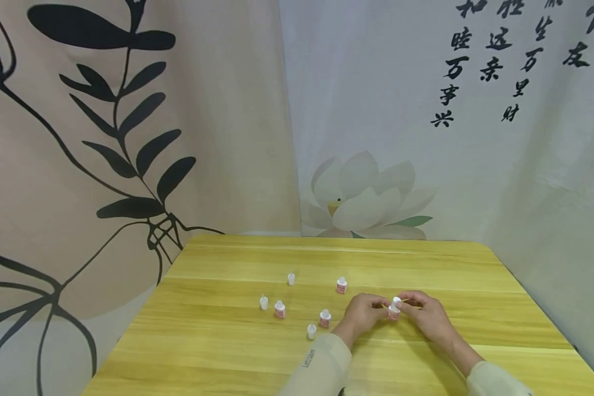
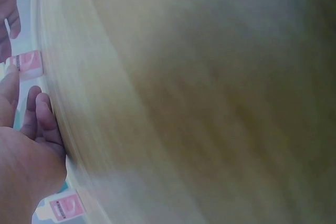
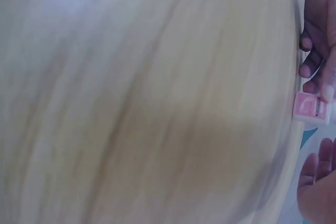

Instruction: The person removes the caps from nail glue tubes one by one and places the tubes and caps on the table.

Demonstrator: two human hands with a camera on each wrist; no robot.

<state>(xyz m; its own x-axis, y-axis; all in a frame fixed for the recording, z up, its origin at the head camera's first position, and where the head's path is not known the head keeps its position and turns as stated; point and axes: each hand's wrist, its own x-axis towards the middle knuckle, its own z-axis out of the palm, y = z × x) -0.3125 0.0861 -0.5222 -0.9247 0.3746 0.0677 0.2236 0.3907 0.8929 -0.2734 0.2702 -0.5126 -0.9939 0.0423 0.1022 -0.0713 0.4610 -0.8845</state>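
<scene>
Both hands meet over a small white bottle with a pink label, at the right of the table. My left hand pinches its body between thumb and fingers; the left wrist view shows the same bottle beside the fingertips. The right hand holds the white cap at the bottle's top with thumb and forefinger. In the right wrist view, the left thumb lies against the label, while the right hand shows only its lower fingers, loosely bent.
Left of the hands stand three similar bottles with pink labels: one at the back, one nearer and one farther left. Small white loose caps stand behind, at the left and in front. A printed curtain hangs behind the wooden table.
</scene>
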